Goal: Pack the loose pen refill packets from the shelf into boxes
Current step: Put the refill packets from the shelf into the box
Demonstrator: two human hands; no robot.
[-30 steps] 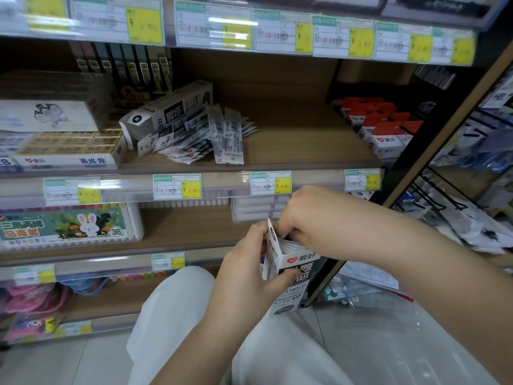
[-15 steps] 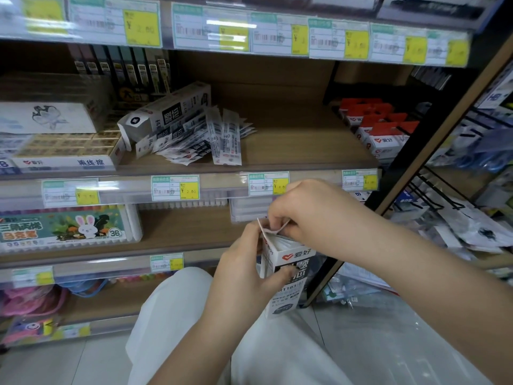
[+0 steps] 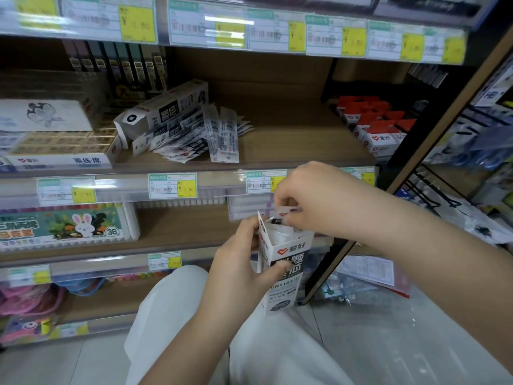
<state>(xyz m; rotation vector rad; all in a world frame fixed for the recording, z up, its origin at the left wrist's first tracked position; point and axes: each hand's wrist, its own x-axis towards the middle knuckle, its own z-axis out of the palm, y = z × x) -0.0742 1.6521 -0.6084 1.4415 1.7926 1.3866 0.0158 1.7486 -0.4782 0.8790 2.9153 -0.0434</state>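
My left hand (image 3: pixel 238 269) grips a white and black refill box (image 3: pixel 286 276) upright over my lap, thumb across its front. White refill packets fill its open top. My right hand (image 3: pixel 308 201) is just above the opening and pinches the box's top flap (image 3: pixel 287 212). On the wooden shelf (image 3: pixel 291 145) higher up lies a pile of loose refill packets (image 3: pixel 205 137), fanned out. A second refill box (image 3: pixel 163 112) lies on its side on top of that pile.
Yellow eraser boxes (image 3: pixel 63 147) sit left of the pile, red and white boxes (image 3: pixel 377 129) at the shelf's right end. A long green crayon box (image 3: pixel 66 226) lies one shelf down. A slanted wooden post (image 3: pixel 433 145) and wire rack stand right. Plastic-wrapped goods lie on the floor.
My right hand has risen a little from the box's mouth and now pinches the top flap. The box and my left hand have stayed in place.
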